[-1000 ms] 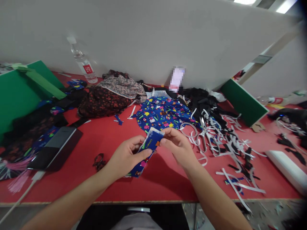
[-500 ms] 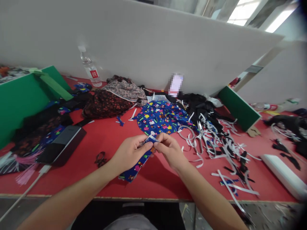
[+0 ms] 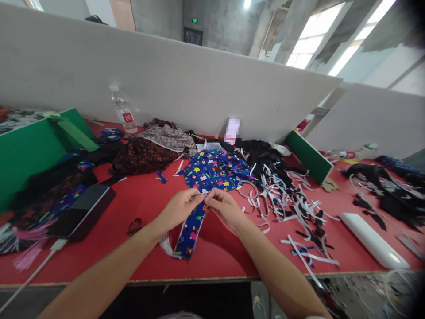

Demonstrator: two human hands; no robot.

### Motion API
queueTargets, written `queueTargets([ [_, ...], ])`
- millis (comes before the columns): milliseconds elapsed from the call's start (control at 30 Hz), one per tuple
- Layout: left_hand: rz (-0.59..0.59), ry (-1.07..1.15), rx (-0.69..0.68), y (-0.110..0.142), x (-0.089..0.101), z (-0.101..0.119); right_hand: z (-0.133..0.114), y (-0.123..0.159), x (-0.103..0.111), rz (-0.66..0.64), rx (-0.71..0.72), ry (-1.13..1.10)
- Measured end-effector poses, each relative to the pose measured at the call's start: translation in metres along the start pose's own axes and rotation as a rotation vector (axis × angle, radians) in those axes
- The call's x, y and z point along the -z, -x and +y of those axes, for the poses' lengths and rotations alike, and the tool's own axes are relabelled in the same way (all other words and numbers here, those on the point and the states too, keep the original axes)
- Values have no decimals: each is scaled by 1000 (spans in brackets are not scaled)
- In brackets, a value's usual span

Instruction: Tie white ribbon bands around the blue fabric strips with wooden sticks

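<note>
A folded strip of blue cartoon-print fabric (image 3: 191, 232) hangs down from my fingertips over the red tabletop (image 3: 226, 252). My left hand (image 3: 182, 206) pinches its upper end between thumb and fingers. Right beside it, my right hand (image 3: 224, 206) pinches the same end, the two thumb tips almost touching. At the strip's lower left a tuft of whitish threads or lining (image 3: 167, 246) shows. Just beyond my hands lies a rounded piece of the same blue print fabric (image 3: 215, 170).
Scissors (image 3: 265, 195) lie among white and black fabric scraps (image 3: 308, 221) on the right. A power bank (image 3: 78, 212) with a cable sits left. Behind are dark floral cloth (image 3: 142, 153), a water bottle (image 3: 124, 113) and a propped phone (image 3: 231, 130). A white box (image 3: 372, 239) lies far right.
The strip now hangs more upright, and pale threads show at its lower left. Both hands remain pinched on its upper end. My view has tilted up and shifted slightly right.
</note>
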State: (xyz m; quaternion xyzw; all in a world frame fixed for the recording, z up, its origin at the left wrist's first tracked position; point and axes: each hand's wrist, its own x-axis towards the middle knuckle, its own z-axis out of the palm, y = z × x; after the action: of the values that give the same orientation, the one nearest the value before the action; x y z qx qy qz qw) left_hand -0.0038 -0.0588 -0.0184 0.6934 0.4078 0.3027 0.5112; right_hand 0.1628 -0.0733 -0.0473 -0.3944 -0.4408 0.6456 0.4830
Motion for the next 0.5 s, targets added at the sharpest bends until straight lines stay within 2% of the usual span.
queueTargets([
  [167,-193,413,239,2,-2,-6,-7,-1,3,134,110,6],
  [300,-211,445,363,2,2,-5,-11,-4,5,232,133,-62],
  [500,-206,415,411,5,4,-3,-10,-1,4,215,133,49],
])
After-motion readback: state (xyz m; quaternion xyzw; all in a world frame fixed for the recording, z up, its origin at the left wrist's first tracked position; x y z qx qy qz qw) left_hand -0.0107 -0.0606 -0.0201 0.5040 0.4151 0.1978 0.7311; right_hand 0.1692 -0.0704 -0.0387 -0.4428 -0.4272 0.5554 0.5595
